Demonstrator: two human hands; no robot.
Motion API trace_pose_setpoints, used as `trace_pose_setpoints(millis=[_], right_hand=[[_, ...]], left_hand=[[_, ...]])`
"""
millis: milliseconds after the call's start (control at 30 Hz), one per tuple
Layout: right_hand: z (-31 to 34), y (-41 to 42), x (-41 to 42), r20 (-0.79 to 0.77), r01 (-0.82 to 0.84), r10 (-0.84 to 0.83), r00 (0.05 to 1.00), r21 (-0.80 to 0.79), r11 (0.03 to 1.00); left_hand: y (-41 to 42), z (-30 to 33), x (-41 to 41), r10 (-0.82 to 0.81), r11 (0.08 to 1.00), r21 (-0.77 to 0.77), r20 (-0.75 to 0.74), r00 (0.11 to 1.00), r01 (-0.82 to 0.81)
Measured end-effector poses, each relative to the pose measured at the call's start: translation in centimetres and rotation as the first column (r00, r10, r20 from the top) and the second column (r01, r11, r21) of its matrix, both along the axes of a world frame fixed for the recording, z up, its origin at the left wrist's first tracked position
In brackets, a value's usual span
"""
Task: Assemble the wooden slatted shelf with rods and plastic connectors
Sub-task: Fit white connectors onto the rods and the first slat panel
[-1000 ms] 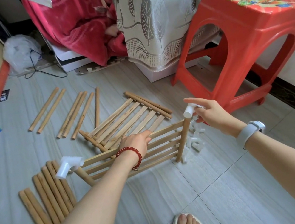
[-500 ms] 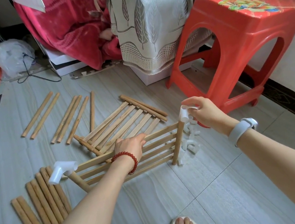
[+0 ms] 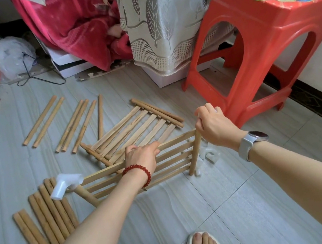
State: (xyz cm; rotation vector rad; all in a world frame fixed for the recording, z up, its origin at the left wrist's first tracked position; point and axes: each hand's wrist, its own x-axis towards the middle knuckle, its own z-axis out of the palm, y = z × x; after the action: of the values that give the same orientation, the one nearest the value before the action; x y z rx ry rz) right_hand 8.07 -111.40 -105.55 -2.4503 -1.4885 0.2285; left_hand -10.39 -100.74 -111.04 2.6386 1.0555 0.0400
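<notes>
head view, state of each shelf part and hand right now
slatted panel: stood on edge, held
left hand: grips the panel's top slat
right hand: wrapped round the right post's top
left connector: fitted on the left post
second panel: flat on floor
loose rods: on floor

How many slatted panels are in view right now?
2. One panel stands on edge, gripped by the left hand and the right hand. The other panel lies flat on the floor behind it. No others show.
</notes>
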Motion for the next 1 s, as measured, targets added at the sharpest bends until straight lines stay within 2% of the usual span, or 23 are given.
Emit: trace_pose_setpoints(millis=[133,200,267,367,400,433,467,533,567,667,733,800,833,900,967,1000], right_hand=[[0.0,0.3,-0.6,-0.047,0.068,-0.068,0.997,-0.004,0.998],[-0.5,0.2,-1.0,-0.181,0.128,-0.122,0.976,0.025,0.991],[-1.2,-0.4,-1.5,-0.39,0.179,-0.1,0.916,0.173,0.969],[-0.8,-0.4,-1.7,-0.639,0.415,-0.068,0.767,0.411,0.812],[-1.0,-0.3,-1.4,-0.678,0.491,-0.094,0.729,0.423,0.761],[-1.3,-0.3,-1.1,-0.688,0.525,-0.143,0.711,0.385,0.759],[-1.7,-0.2,-0.8,-0.663,0.503,-0.196,0.722,0.309,0.807],[-2.6,-0.1,-0.8,-0.522,0.333,-0.219,0.825,0.135,0.933],[-2.8,0.1,-0.8,-0.431,0.263,-0.203,0.879,0.084,0.961],[-1.3,1.5,-0.1,-0.165,0.192,-0.171,0.971,0.115,0.975],[0.7,2.7,0.2,-0.07,0.101,-0.091,0.993,0.156,0.983],[2.6,3.7,-0.6,-0.021,0.003,0.001,1.0,0.207,0.978],[3.4,4.2,-1.2,0.052,-0.039,0.027,0.998,0.24,0.97],[4.6,5.4,-2.5,0.217,-0.137,0.078,0.973,0.268,0.954],[5.5,6.2,-4.0,0.328,-0.241,0.149,0.933,0.26,0.935],[5.9,6.3,-4.7,0.362,-0.283,0.18,0.915,0.256,0.924]], left_hand=[[0.1,-0.3,0.0,0.001,1.0,-0.01,-0.003,1.0,-0.001],[0.0,-0.3,-0.1,0.006,0.999,-0.038,-0.034,0.999,-0.007],[0.0,-0.1,-0.2,0.001,0.994,-0.11,-0.072,0.997,-0.009],[1.9,0.9,-0.2,0.054,0.968,-0.24,-0.06,0.997,-0.067],[2.7,1.4,-0.3,0.085,0.947,-0.31,-0.003,0.996,-0.082],[3.3,2.0,-0.4,0.129,0.916,-0.392,0.078,0.989,-0.088],[3.9,2.7,-0.6,0.18,0.877,-0.472,0.148,0.972,-0.09],[4.7,4.8,-1.4,0.243,0.821,-0.568,0.243,0.939,-0.066],[5.0,5.8,-1.8,0.258,0.803,-0.595,0.283,0.924,-0.042],[5.8,7.7,-3.4,0.292,0.734,-0.678,0.346,0.892,0.023],[6.0,8.1,-4.5,0.362,0.714,-0.7,0.373,0.854,0.003],[6.0,7.8,-5.2,0.471,0.75,-0.647,0.376,0.798,-0.138],[5.8,7.6,-5.4,0.521,0.763,-0.598,0.341,0.783,-0.247],[5.1,7.4,-5.9,0.569,0.763,-0.475,0.168,0.805,-0.439],[4.0,7.3,-6.7,0.472,0.84,-0.295,-0.019,0.882,-0.456],[3.2,7.6,-7.2,0.401,0.892,-0.213,-0.034,0.915,-0.399]])
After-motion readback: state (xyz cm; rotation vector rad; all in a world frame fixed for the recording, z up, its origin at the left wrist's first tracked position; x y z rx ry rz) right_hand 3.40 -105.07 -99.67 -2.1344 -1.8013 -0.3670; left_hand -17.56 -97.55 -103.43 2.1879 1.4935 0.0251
